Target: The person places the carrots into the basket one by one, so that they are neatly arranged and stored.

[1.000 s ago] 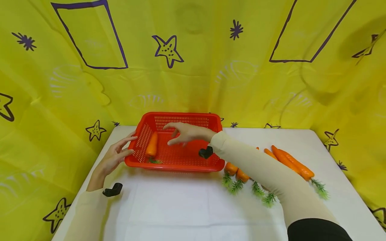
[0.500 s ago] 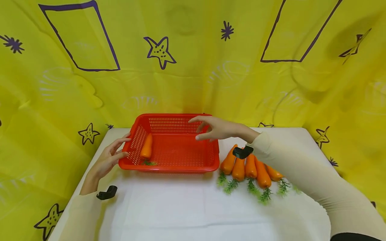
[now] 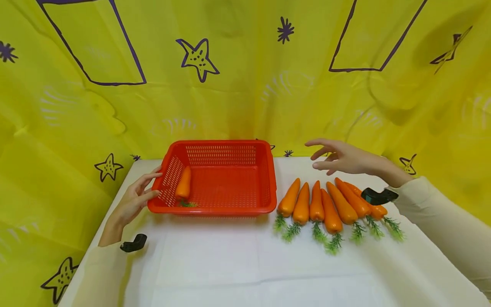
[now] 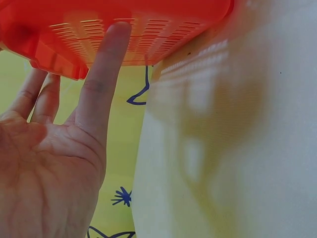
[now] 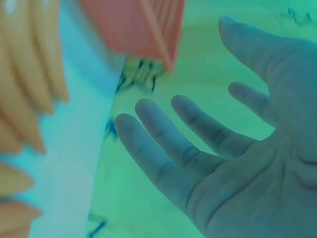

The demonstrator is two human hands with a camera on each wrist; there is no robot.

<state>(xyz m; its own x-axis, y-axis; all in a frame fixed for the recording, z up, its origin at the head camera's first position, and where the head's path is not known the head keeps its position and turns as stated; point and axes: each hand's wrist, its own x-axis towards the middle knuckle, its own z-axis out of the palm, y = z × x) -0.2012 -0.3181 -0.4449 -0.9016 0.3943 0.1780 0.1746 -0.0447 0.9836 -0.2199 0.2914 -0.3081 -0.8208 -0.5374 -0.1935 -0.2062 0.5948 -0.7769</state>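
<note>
A red plastic basket (image 3: 215, 209) with slotted walls stands on the white table. One orange carrot (image 3: 183, 182) with a green top lies inside it at the left. My left hand (image 3: 132, 201) touches the basket's left side with its fingertips and thumb; in the left wrist view the straight thumb (image 4: 101, 84) lies against the slotted outer wall. Several more carrots (image 3: 315, 204), green tops toward me, lie fanned out right of the basket. Above and behind them hovers my right hand (image 3: 347, 157), fingers loosely extended, holding nothing; the right wrist view shows its palm (image 5: 257, 178) bare.
A yellow curtain (image 3: 238, 98) printed with purple stars hangs behind and along both sides of the table. White cloth (image 3: 215, 260) covers the tabletop in front of the basket. Black wrist cameras (image 3: 134, 243) sit on both sleeves.
My right hand has moved out from over the basket to the right, above the carrots, uncovering them. My left hand stays at the basket's left side. The head view has shifted a little.
</note>
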